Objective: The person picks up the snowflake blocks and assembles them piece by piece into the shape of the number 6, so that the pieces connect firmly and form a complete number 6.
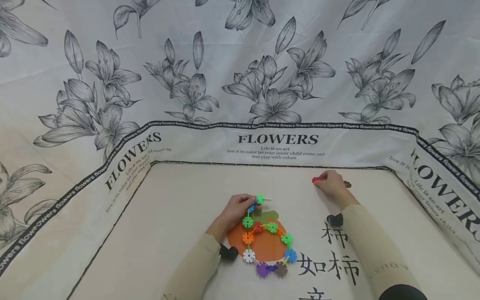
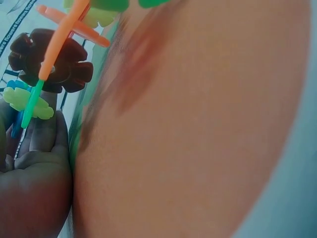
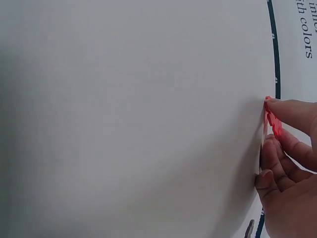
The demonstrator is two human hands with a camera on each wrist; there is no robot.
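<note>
In the head view my left hand [image 1: 237,210] holds the upper end of a chain of notched plastic discs [image 1: 247,238] joined by small sticks. The chain bends into a loop of green, orange, white, purple, brown, blue and red discs. A green disc [image 1: 260,198] with a short white stick [image 1: 267,199] tops it. In the left wrist view a brown disc [image 2: 49,60] and an orange stick [image 2: 62,42] hang near that hand. Far right, my right hand [image 1: 331,188] pinches a red disc [image 3: 273,118] at the table surface. A brown disc [image 1: 347,183] lies beside it.
A cloth printed with an orange persimmon [image 1: 234,239] and black characters [image 1: 331,266] covers the table [image 1: 168,200]. Behind rises a white flower-printed curtain [image 1: 210,143] with a black-edged band of lettering. Black wrist-worn pieces [image 1: 335,219] sit by both forearms.
</note>
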